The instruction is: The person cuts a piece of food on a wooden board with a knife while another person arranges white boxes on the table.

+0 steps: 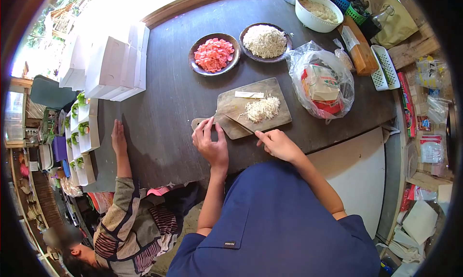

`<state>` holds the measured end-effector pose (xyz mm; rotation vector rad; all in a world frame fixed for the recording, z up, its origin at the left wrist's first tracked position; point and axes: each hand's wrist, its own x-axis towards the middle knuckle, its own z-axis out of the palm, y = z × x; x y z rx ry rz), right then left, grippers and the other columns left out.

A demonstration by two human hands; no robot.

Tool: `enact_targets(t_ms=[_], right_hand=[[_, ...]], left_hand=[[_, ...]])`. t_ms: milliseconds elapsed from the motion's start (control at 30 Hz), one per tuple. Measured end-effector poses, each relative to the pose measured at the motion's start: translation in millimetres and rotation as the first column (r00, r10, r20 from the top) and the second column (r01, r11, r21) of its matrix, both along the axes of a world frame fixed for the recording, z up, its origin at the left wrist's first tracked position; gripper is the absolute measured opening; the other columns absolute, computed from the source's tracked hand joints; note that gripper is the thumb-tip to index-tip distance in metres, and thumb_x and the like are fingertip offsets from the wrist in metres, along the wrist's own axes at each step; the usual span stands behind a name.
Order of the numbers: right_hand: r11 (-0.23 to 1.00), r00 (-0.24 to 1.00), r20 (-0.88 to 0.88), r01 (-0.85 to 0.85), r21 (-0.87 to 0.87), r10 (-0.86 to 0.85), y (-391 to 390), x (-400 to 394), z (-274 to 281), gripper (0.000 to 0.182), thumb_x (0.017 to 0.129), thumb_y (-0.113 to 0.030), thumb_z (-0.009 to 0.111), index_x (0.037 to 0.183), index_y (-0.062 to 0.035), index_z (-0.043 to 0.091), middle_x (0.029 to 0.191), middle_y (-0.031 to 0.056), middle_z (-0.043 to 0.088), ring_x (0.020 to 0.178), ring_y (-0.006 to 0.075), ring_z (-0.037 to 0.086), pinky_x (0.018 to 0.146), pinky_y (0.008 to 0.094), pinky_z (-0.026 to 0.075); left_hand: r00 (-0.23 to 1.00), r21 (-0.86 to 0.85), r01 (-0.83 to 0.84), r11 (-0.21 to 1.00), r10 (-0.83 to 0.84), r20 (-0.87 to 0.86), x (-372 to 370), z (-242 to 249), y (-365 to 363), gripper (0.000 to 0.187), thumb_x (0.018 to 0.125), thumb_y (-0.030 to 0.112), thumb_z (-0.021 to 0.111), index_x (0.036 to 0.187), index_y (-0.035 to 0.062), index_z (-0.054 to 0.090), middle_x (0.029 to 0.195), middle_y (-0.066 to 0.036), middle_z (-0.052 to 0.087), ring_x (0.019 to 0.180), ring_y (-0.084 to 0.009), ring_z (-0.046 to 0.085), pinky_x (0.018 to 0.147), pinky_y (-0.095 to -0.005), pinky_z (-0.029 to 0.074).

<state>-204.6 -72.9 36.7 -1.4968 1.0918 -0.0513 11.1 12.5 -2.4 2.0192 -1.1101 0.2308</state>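
Observation:
A wooden cutting board (pixel 283 114) lies on the dark table in front of me. On it rest a loose pile of pale shreds (pixel 263 109) and a whitish flat strip (pixel 249 94) just behind them. My right hand (pixel 280 145) is closed round the handle of a knife (pixel 238 123), whose blade slants leftward low over the board's near part. My left hand (pixel 211 144) is at the board's near left edge by its handle, fingers bent and apart, holding nothing.
Behind the board stand a bowl of pink pieces (pixel 214 55) and a bowl of white shreds (pixel 264 41). A plastic bag (pixel 321 81) sits to the right, a white basket (pixel 318 12) beyond. White boxes (pixel 113 67) are stacked left, near another person's hand (pixel 119 138).

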Motion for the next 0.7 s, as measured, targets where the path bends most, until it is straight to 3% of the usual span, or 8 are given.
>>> enact_targets(t_ms=[133,200,367,533,700], right_hand=[[0.981,0.988,0.108,0.087,0.174,-0.107,-1.5,-9.0,-9.6,0.071,0.115,-0.055,0.051,0.096,0.0077,0.077,0.061,0.0063,0.062,0.051,0.0152,0.06,0.053,0.0347,0.05],[0.945,0.953,0.08,0.277,0.174,-0.294,-0.2,-19.6,-3.4,0.068,0.116,-0.053,0.05,0.097,0.0067,0.075,0.06,0.0016,0.059,0.049,0.0111,0.057,0.048,0.0299,0.047],[0.943,0.958,0.045,0.27,0.194,-0.283,8.1,-43.4,19.9,0.064,0.116,-0.052,0.052,0.098,0.0053,0.075,0.062,0.0027,0.061,0.049,0.0112,0.06,0.049,0.0303,0.049],[0.939,0.953,0.067,0.278,0.204,-0.297,24.3,-50.6,22.3,0.061,0.113,-0.052,0.059,0.099,0.0042,0.075,0.063,0.0036,0.064,0.052,0.0116,0.064,0.052,0.0288,0.053],[0.964,0.97,0.047,0.232,0.133,-0.24,28.2,-56.9,18.7,0.055,0.108,-0.052,0.068,0.097,0.0016,0.076,0.066,0.0052,0.069,0.054,0.0124,0.067,0.055,0.0296,0.054]], left_hand=[[0.998,0.0,0.059,0.998,-0.059,0.015,8.3,7.7,-8.2,0.027,0.096,0.015,0.081,0.123,0.0109,0.081,0.124,-0.003,0.074,0.123,-0.0282,0.065,0.107,-0.045,0.048],[0.996,0.008,0.085,0.996,-0.085,0.005,11.5,12.6,-15.1,0.027,0.096,0.015,0.081,0.122,0.0108,0.081,0.124,-0.003,0.074,0.122,-0.028,0.065,0.107,-0.0449,0.048],[0.973,0.006,0.23,0.973,-0.23,-0.016,18.4,22.8,-48.2,0.023,0.096,0.016,0.081,0.119,0.0117,0.081,0.122,-0.003,0.074,0.121,-0.0275,0.065,0.105,-0.0446,0.048],[0.874,0.095,0.478,0.873,-0.484,0.043,24.0,28.7,-89.3,0.022,0.096,0.018,0.081,0.118,0.0135,0.081,0.121,-0.004,0.074,0.122,-0.0297,0.066,0.104,-0.0451,0.05],[0.798,0.252,0.566,0.785,-0.598,0.071,23.5,24.5,-120.0,0.032,0.094,0.031,0.082,0.123,0.0173,0.085,0.14,-0.01,0.069,0.135,-0.0308,0.06,0.112,-0.0456,0.048]])
